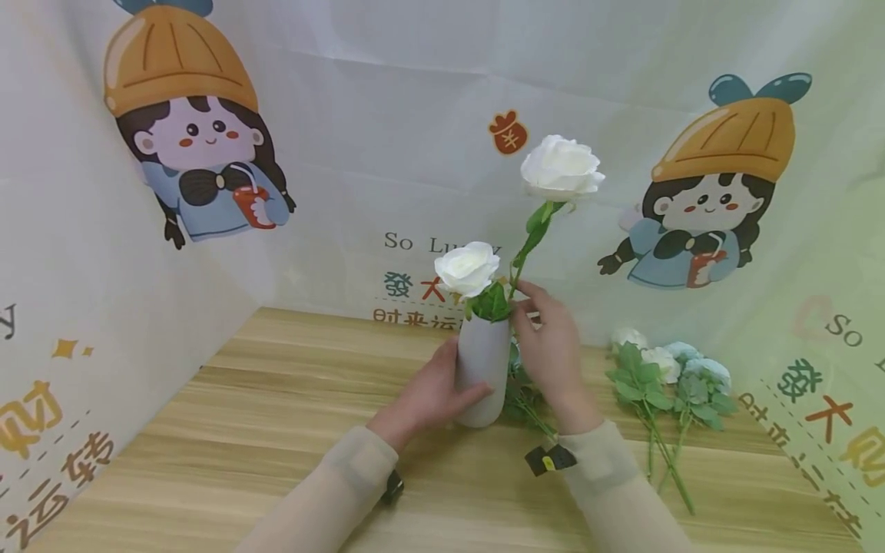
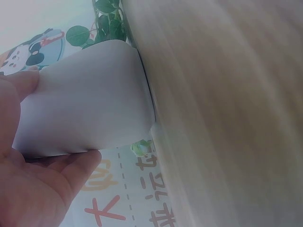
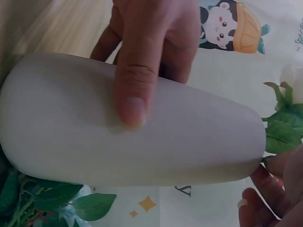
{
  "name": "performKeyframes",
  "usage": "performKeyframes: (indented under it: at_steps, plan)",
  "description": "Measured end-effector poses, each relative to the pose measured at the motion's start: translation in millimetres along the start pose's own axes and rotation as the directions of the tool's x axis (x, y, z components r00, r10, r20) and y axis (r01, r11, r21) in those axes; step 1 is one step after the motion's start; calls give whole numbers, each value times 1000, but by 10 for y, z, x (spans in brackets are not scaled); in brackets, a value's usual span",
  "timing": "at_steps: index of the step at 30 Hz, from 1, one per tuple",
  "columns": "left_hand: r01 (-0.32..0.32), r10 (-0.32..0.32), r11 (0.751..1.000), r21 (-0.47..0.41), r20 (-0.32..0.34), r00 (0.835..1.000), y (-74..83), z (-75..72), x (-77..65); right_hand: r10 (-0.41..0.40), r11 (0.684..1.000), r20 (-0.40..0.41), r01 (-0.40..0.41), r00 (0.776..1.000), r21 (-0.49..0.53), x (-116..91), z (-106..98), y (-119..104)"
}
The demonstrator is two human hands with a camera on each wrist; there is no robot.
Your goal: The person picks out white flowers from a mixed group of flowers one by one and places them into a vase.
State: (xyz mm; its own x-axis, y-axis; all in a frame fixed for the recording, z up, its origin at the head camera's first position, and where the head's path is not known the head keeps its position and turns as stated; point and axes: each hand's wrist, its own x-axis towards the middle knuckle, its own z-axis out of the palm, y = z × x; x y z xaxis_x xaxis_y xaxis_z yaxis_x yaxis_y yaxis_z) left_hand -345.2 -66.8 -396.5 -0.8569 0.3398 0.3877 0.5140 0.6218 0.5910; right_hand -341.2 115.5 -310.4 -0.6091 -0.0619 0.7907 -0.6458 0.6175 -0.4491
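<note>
A white vase (image 1: 482,369) stands on the wooden table (image 1: 276,430). My left hand (image 1: 432,392) grips its body, thumb across the front; the right wrist view shows that left hand's thumb (image 3: 135,71) on the vase (image 3: 189,142). A short white rose (image 1: 468,267) sits in the vase mouth. A taller white rose (image 1: 560,169) leans up to the right, its stem running down to the mouth. My right hand (image 1: 546,338) pinches that stem just above the rim, and its fingertips (image 3: 274,198) show beside the green leaves (image 3: 281,127). The left wrist view shows the vase (image 2: 85,99) in my left palm (image 2: 42,189).
A bunch of pale blue and white flowers (image 1: 664,369) with long stems lies on the table to the right. More greenery (image 1: 525,399) lies just behind the vase. Printed cartoon backdrops close in the left, back and right sides.
</note>
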Motion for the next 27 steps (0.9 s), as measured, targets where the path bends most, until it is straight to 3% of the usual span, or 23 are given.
performKeyframes:
  at_steps: [4,12,27]
  plan:
    - [-11,11,1000,-7,-7,1000,-5,2,-2,-34,997,8,35,999,-63,-27,48,2]
    - [-14,14,1000,-13,-3,1000,2,-14,-2,28,999,8,-28,1000,30,-38,81,5]
    - [-1,1,1000,0,-6,1000,0,-5,2,37,999,26,-38,999,35,-54,62,42]
